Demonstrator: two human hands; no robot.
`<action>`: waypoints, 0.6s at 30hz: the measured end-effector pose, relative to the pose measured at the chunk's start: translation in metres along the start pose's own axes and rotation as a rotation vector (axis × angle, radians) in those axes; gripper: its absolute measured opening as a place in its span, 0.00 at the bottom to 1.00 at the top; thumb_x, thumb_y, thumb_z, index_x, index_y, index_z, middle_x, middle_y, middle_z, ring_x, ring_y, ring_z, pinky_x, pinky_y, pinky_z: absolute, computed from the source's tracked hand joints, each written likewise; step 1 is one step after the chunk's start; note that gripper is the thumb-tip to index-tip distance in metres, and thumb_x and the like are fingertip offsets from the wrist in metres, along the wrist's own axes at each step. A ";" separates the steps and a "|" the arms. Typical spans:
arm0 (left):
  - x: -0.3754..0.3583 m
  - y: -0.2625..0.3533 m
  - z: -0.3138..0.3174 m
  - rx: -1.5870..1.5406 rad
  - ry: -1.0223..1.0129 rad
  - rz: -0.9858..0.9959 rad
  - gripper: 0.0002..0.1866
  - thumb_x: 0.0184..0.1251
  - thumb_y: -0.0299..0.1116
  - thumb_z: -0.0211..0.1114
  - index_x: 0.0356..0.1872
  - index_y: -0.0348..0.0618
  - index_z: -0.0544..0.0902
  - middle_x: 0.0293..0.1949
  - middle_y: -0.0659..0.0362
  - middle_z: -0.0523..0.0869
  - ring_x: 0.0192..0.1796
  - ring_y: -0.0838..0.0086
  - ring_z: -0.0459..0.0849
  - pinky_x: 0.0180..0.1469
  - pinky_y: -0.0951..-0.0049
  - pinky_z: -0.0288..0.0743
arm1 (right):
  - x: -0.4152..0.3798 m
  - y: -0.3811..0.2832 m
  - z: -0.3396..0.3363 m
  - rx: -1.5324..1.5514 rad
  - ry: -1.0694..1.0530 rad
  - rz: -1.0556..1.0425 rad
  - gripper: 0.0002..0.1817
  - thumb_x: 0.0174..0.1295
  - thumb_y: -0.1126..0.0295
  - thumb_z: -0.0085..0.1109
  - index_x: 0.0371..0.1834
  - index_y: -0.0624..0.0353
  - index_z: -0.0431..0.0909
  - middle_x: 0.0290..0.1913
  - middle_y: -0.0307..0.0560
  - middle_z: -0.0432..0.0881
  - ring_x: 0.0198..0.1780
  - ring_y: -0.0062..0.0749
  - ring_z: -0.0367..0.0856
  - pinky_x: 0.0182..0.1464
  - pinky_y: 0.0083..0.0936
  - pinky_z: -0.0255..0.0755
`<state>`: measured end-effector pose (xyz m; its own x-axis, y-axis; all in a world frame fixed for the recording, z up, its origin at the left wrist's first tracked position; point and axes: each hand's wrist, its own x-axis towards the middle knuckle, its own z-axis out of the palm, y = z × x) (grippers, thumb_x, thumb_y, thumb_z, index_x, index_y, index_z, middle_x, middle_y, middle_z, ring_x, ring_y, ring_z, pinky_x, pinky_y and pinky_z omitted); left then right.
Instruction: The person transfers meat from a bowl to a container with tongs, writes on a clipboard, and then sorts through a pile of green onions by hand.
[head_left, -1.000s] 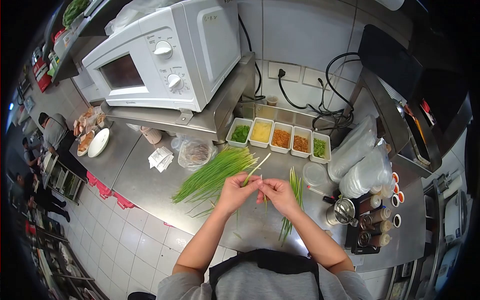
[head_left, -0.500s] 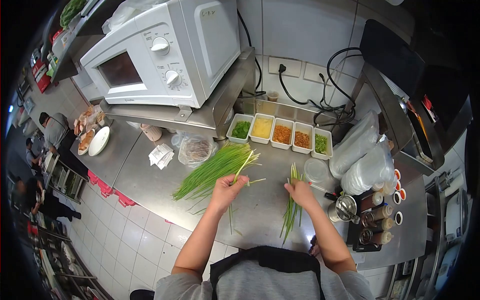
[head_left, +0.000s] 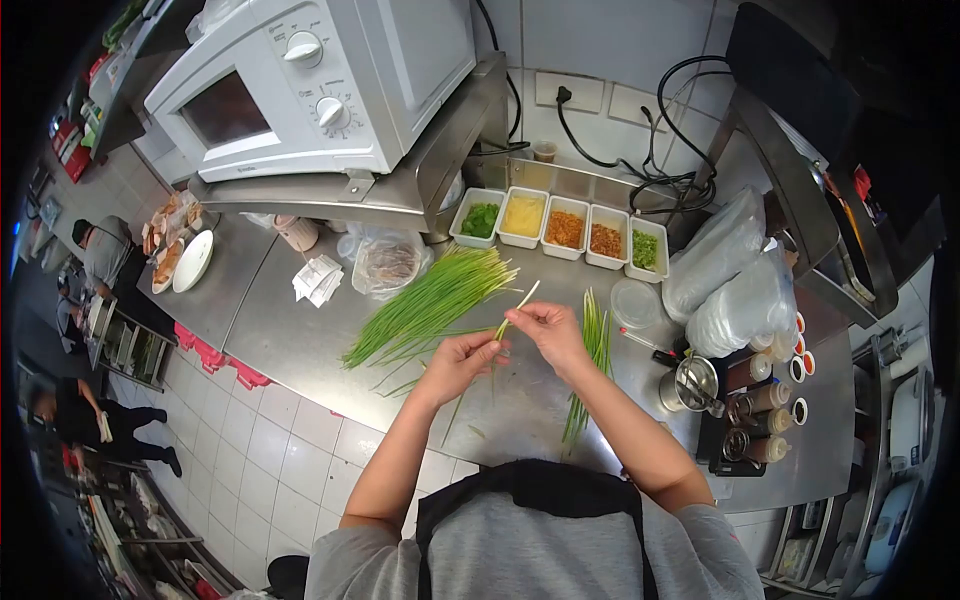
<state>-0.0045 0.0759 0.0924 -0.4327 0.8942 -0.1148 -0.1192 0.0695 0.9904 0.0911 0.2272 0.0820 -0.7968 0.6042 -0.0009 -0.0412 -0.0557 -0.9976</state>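
Between my two hands is a thin spring onion [head_left: 519, 305], its pale root end pointing up and right. My left hand [head_left: 462, 366] is closed in a pinch round its lower part. My right hand [head_left: 551, 336] pinches it just above, fingertips almost touching those of the left. A large bunch of spring onions [head_left: 425, 305] lies on the steel counter to the left, with a few loose green strands below it. Right of my right hand lies a smaller bunch [head_left: 596, 340], partly hidden behind my forearm.
White tubs [head_left: 565, 228] of chopped ingredients line the back. A microwave [head_left: 330, 95] sits on a raised shelf at left. At right are plastic-wrapped stacks [head_left: 740, 305], a metal pot [head_left: 688, 384] and sauce bottles [head_left: 765, 423]. Other people [head_left: 95, 420] stand at far left.
My right hand has left the smaller bunch and moved left to meet my left hand, now pinching the same spring onion. The view has shifted slightly.
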 end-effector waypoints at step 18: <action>-0.005 -0.018 -0.016 -0.163 -0.222 0.253 0.09 0.63 0.25 0.61 0.44 0.38 0.81 0.55 0.46 0.78 0.59 0.66 0.76 0.55 0.67 0.74 | -0.016 -0.053 -0.020 0.179 0.088 -0.198 0.08 0.63 0.69 0.59 0.38 0.63 0.82 0.35 0.37 0.82 0.37 0.17 0.76 0.46 0.17 0.69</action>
<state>-0.0142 0.0634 0.0738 -0.2640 0.9496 0.1689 -0.1817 -0.2210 0.9582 0.1182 0.2358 0.1334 -0.7073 0.6838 0.1791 -0.3027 -0.0641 -0.9509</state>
